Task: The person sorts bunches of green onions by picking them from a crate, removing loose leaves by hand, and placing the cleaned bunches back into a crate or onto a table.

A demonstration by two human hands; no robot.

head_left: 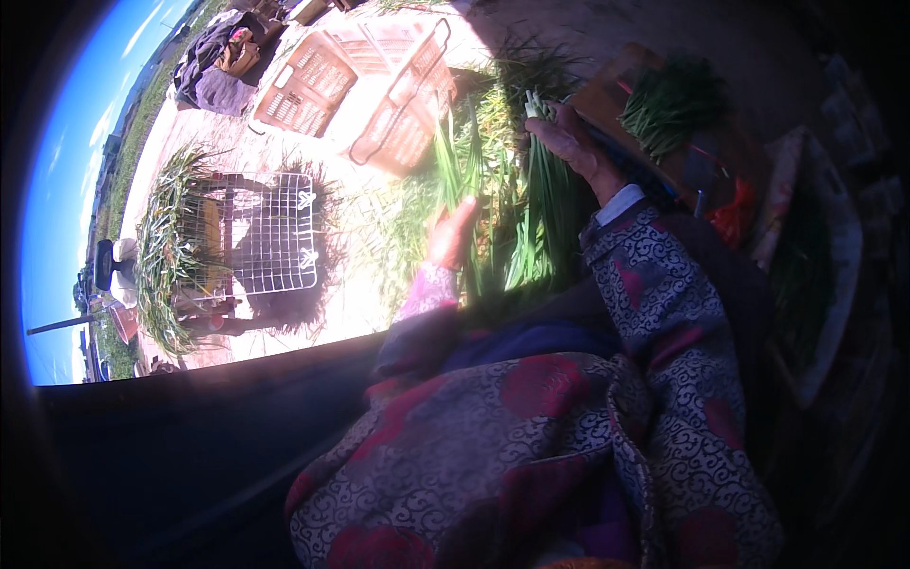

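Observation:
My right hand (572, 145) is closed around a bunch of spring onions (545, 213), just below their pale stem ends. Their long green leaves hang down toward my lap. To the left, my left hand (449, 235) is in bright sunlight, at the lower end of some upright green leaves (457, 161). Glare and blur hide its fingers, so I cannot tell whether it grips those leaves. A heap of loose, partly yellowed leaves (493, 109) lies beyond and between both hands.
Pale plastic crates (393, 114) stand at the far side. A white wire-grid crate (275, 232) is at left, beside piled leaves (175, 242). Another bundle of greens (673, 104) lies at right in shade, near a red plastic bag (733, 213). Dark clothes (218, 62) lie at upper left.

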